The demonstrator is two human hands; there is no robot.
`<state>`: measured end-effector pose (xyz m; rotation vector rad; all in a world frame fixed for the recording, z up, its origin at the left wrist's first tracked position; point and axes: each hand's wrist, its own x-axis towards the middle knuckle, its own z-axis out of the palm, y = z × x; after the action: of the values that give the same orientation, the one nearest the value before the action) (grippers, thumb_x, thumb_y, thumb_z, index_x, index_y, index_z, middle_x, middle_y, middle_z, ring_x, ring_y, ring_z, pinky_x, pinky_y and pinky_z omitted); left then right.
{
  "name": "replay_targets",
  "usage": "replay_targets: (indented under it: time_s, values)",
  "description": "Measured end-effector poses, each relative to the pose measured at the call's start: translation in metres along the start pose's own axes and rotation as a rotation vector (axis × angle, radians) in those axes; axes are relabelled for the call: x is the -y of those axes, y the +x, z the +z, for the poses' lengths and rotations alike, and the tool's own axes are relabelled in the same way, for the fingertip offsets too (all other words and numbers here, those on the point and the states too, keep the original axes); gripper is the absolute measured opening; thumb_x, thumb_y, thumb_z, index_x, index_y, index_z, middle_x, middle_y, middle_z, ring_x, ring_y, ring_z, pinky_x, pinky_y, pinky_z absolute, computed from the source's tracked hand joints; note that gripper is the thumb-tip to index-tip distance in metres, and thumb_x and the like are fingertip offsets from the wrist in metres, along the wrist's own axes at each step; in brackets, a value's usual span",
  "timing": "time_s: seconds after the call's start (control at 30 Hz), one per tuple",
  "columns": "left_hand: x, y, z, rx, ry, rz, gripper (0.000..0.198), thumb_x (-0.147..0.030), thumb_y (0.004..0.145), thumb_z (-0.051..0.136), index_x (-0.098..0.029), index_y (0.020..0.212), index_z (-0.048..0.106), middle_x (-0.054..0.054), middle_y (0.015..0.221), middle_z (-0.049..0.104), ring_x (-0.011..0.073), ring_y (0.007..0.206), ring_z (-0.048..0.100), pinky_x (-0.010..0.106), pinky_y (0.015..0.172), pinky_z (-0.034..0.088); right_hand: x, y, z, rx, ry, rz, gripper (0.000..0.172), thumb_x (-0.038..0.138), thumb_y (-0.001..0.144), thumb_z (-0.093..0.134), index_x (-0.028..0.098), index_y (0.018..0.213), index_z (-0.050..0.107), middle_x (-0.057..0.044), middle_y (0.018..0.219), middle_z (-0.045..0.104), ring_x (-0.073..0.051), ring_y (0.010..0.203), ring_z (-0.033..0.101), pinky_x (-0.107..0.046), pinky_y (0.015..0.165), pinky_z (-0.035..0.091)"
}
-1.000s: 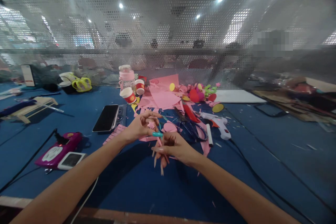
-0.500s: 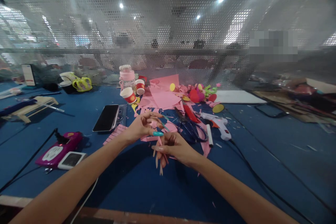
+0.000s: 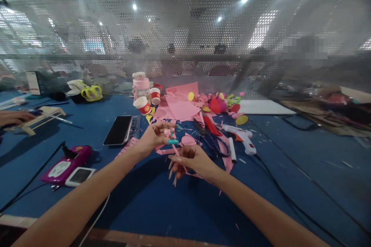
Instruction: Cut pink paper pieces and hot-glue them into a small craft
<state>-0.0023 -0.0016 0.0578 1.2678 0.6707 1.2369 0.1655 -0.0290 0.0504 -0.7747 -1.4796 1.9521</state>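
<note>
Over the front middle of the table, my left hand [image 3: 153, 138] has teal nails and is closed in a pinch on the upper end of a thin pink strip [image 3: 175, 149], which looks like paper or foam. Just below and to the right, my right hand [image 3: 193, 159] grips the same strip lower down between thumb and fingers. A narrow pink length trails out past the right hand. Pink scraps and sheets [image 3: 182, 106] lie behind both hands. Close to the right hand are dark-handled scissors [image 3: 213, 142], partly covered by clutter.
On the right lie a white glue gun [image 3: 247, 141] with a black cord and a white stick [image 3: 232, 149]. Leftward are a phone [image 3: 118, 130], a purple power strip [image 3: 65, 165] and a small wooden frame [image 3: 43, 117] beside another person's hand [image 3: 17, 117]. Paper cups [image 3: 142, 105] stand behind.
My left hand has risen slightly, and more of the pink strip shows between my hands. My right fingers have shifted a little. Another person's hand has come into view at the left edge.
</note>
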Motion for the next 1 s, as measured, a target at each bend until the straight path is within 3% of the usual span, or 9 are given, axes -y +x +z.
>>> replay_targets:
  time_s: [0.27, 0.5, 0.67, 1.0]
  values:
    - [-0.001, 0.001, 0.0, -0.032, -0.033, 0.038, 0.039, -0.012, 0.048, 0.076, -0.016, 0.084, 0.063, -0.001, 0.069, 0.062, 0.0085, 0.059, 0.058, 0.024, 0.064, 0.05, 0.006, -0.001, 0.002, -0.064, -0.014, 0.02, 0.031, 0.037, 0.06, 0.07, 0.009, 0.06, 0.058, -0.005, 0.053, 0.064, -0.012, 0.04, 0.059, -0.021, 0.041, 0.048]
    - [-0.003, 0.0, 0.003, -0.065, -0.025, -0.022, 0.048, -0.012, 0.047, 0.077, -0.016, 0.092, 0.06, -0.002, 0.068, 0.06, 0.0093, 0.064, 0.059, 0.022, 0.062, 0.048, 0.001, 0.001, 0.0, -0.09, 0.005, -0.035, 0.03, 0.036, 0.062, 0.069, 0.01, 0.06, 0.054, -0.004, 0.055, 0.065, -0.012, 0.038, 0.059, -0.02, 0.038, 0.047]
    - [0.002, 0.004, 0.001, -0.122, 0.0, 0.01, 0.03, -0.017, 0.046, 0.078, -0.014, 0.067, 0.058, -0.004, 0.063, 0.057, 0.0076, 0.061, 0.055, 0.019, 0.059, 0.045, -0.001, 0.002, -0.005, -0.111, 0.043, -0.064, 0.031, 0.038, 0.063, 0.068, 0.01, 0.063, 0.055, -0.004, 0.056, 0.065, -0.012, 0.039, 0.059, -0.02, 0.039, 0.048]
    - [0.004, 0.005, -0.004, -0.087, 0.154, 0.052, 0.026, -0.033, 0.062, 0.069, -0.012, 0.059, 0.054, -0.005, 0.053, 0.05, 0.0031, 0.046, 0.039, 0.016, 0.045, 0.031, -0.004, 0.004, -0.01, -0.127, 0.088, -0.089, 0.031, 0.04, 0.066, 0.065, 0.01, 0.069, 0.059, -0.005, 0.06, 0.066, -0.012, 0.039, 0.059, -0.022, 0.041, 0.049]
